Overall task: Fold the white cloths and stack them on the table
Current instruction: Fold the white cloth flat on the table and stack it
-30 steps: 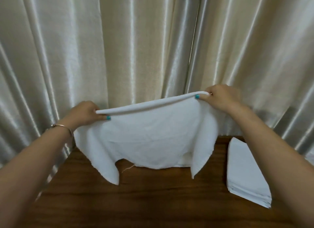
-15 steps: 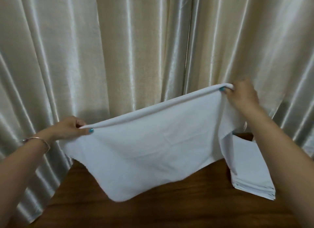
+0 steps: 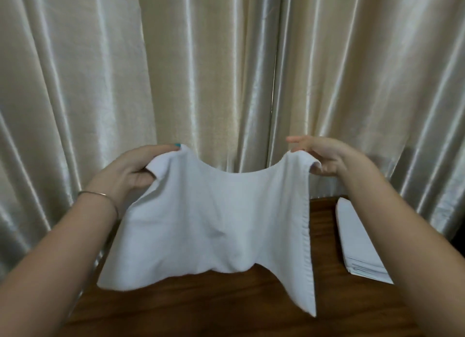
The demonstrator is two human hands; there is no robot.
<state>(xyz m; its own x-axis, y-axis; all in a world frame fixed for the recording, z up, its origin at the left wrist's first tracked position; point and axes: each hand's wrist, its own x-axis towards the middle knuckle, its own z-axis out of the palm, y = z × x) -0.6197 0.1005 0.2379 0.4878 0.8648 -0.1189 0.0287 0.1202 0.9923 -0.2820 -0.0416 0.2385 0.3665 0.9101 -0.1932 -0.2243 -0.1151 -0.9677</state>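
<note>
While you hold the white cloth up in the middle of the frame, it hangs in the air above the wooden table, its top edge sagging in a curve between your two hands and its lower edge dangling just over the dark wood. Your left hand, at centre left, grasps the cloth's upper left corner, the thumb with a teal-painted nail lying along the top edge and the fingers curled in behind the fabric. Your right hand, at centre right, pinches the upper right corner, with some of its fingers stretched out loosely toward the curtain. Down the right side of the cloth you can see a hemmed border, ending in a corner that hangs lowest, toward the lower middle of the frame. On your left wrist sits a thin metal bangle. At the right of the frame, partly hidden behind your right forearm, a stack of folded white cloths lies flat on the table, well apart from the one you are holding. Behind everything, the shiny cream curtain fills the upper half of the frame in long vertical folds.
</note>
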